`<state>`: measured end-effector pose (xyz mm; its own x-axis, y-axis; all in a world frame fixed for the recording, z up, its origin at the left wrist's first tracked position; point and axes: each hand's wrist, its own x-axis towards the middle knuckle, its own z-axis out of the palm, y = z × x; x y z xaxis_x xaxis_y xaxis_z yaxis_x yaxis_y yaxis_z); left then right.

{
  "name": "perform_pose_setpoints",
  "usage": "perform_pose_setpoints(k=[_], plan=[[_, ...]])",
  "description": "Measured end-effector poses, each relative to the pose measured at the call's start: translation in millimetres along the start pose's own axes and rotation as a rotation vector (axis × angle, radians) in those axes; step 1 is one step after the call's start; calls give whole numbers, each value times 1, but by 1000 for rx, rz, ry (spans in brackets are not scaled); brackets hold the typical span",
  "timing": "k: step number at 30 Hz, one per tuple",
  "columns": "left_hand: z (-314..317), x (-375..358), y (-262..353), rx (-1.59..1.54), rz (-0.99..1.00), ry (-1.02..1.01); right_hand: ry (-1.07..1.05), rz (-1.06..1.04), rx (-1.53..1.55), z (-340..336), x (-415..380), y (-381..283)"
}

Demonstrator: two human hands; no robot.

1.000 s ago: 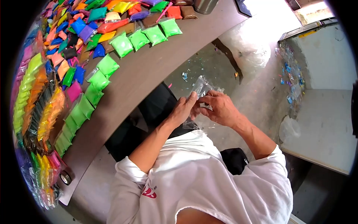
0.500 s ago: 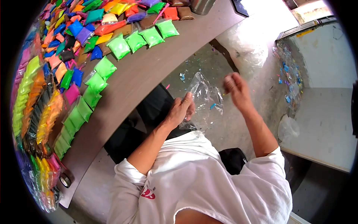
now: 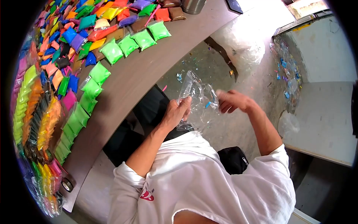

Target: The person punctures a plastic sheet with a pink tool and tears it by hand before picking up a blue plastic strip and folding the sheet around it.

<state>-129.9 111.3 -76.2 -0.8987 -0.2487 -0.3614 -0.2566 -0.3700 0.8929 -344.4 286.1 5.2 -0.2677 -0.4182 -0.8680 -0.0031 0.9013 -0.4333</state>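
Mid-frame, the left hand [image 3: 177,114] pinches the clear bag [image 3: 197,93] between thumb and fingers. The right hand [image 3: 233,101], blurred, is at the bag's right edge; whether it grips I cannot tell. Such film probably handles best pinched firmly, without jerks. Upper left, packets [image 3: 112,51] cover much of the table [image 3: 149,61]; litter [image 3: 179,77] dots the floor [image 3: 238,130].
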Motion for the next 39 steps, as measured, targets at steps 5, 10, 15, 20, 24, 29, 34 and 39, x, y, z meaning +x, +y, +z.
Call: perform_pose_setpoints(k=[5,10,15,20,24,29,34,39], plan=[[0,-3,5,8,2,37,-11,-380,558,21,8,13],[2,-1,6,-59,48,115,82,-500,838,5,4,15],[2,-1,7,-33,51,113,-139,-584,1131,-3,10,24],[-2,-1,5,-17,21,125,-85,-564,1057,7,10,23],[-3,0,4,-35,22,107,-4,-654,1041,11,3,12],[-4,1,2,-45,-5,76,75,-613,1172,9,1,8],[-6,2,3,-131,-48,109,103,-651,1071,1,7,13],[-8,3,-2,-90,-39,107,428,-560,813,3,8,5]])
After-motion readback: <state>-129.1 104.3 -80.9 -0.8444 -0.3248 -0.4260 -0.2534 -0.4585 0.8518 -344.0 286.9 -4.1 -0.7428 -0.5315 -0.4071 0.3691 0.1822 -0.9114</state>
